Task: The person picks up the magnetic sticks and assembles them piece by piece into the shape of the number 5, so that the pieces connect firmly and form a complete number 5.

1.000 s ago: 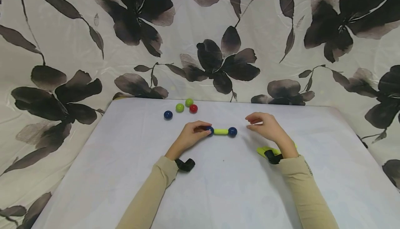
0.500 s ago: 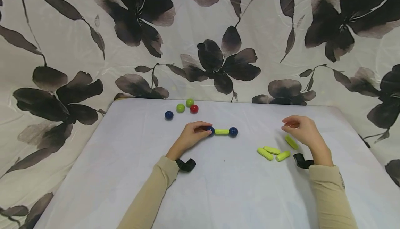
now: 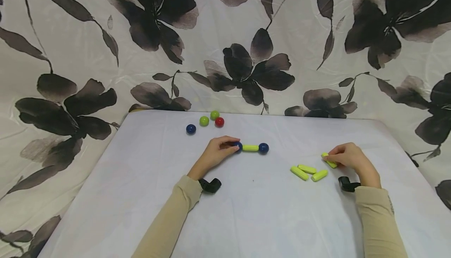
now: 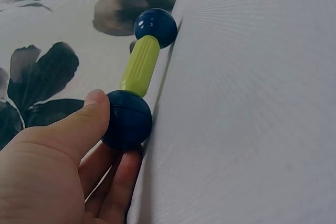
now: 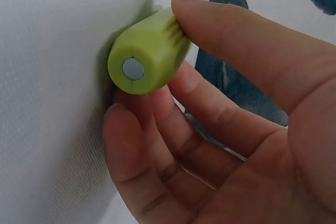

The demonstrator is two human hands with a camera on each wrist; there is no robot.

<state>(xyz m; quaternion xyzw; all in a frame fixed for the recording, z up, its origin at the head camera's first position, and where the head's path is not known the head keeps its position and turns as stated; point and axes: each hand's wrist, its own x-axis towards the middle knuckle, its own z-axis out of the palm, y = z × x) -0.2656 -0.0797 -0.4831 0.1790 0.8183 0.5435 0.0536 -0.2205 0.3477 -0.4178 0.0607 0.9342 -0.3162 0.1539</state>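
Note:
My left hand (image 3: 220,148) pinches a dark blue ball (image 4: 127,120) between thumb and fingers. That ball is joined to one end of a yellow-green rod (image 3: 250,148), which has a second blue ball (image 3: 263,148) on its other end. The joined piece lies on the white table. Over on the right, my right hand (image 3: 352,158) grips another yellow-green rod (image 5: 152,51), thumb on one side and fingers on the other. A round grey disc (image 5: 133,69) is set in that rod's end. Several loose yellow-green rods, one of them a ridged rod (image 3: 299,173), lie left of this hand.
Toward the back of the white table (image 3: 246,211) lie a loose blue ball (image 3: 191,129), a red ball (image 3: 219,122), a green ball (image 3: 204,121) and a second green ball (image 3: 215,115). Behind the table hangs a flowered cloth (image 3: 197,35).
My right hand has moved right, away from the joined piece, then down onto the rod farthest right, and now grips it. My left hand has stayed on its blue ball.

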